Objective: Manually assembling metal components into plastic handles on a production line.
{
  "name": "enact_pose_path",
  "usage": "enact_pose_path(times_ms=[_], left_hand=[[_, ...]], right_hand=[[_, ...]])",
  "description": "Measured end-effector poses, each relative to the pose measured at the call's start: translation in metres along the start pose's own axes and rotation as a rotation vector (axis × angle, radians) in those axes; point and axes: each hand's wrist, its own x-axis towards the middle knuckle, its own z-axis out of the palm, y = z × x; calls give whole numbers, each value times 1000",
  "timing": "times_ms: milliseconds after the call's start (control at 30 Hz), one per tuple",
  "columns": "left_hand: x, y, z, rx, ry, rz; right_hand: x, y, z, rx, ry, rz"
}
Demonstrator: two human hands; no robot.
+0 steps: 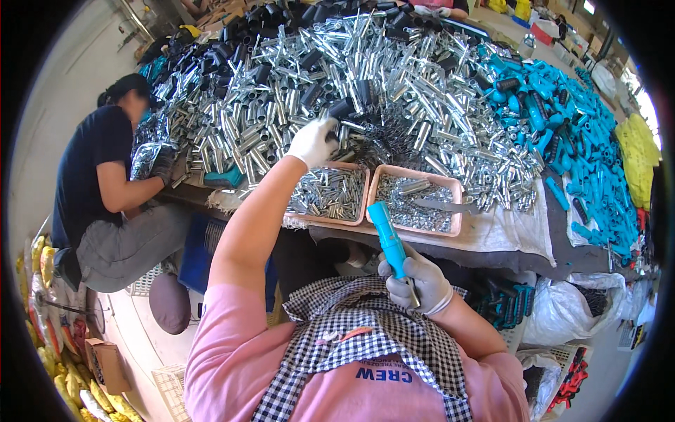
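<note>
My right hand [420,283], in a pale glove, is closed round a teal tool handle [387,235]. The handle tilts up and to the left, over the front edge of the table. A short metal piece shows below the fingers. My left hand [315,143], gloved in white, reaches forward to the pile of metal tubes [260,130]. Its fingers are curled beside thin dark metal parts [390,137]; what they hold, if anything, is hidden. Under that wrist stands a peach tray of small metal pins [368,184]. To its right is another peach tray [460,211] with tiny metal parts.
Teal handles [562,126] are heaped at the right, black grips [330,15] at the far side. At the left sits a co-worker [95,179] with gloved hands at the pile. White plastic bags [562,309] and a blue crate [200,253] stand below the table.
</note>
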Motion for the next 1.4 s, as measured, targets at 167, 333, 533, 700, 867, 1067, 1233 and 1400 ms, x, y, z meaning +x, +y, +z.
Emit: enact_pose_path(times_ms=[167,333,533,700,867,1067,1233,1400], left_hand=[[-20,40,-31,-1400,13,-385],[-70,77,-28,-1973,-47,-347],[-100,90,-3,-2097,-13,-550],[-105,120,-5,-1731,7,-625],[-98,138,-25,-1312,38,-619],[-98,123,-44,-1035,-295,-526],[-132,146,-26,-941,-255,-389],[-148,171,-11,-1940,-128,-671]], right_hand=[[-8,4,1,-27,-42,-22],[-6,10,13,-50,-16,-31],[-7,11,11,-33,5,-32],[-7,11,1,10,-18,-1],[-8,13,-3,6,-32,7],[-5,15,5,-41,20,74],[9,23,-4,-8,75,-44],[33,47,-9,76,98,102]])
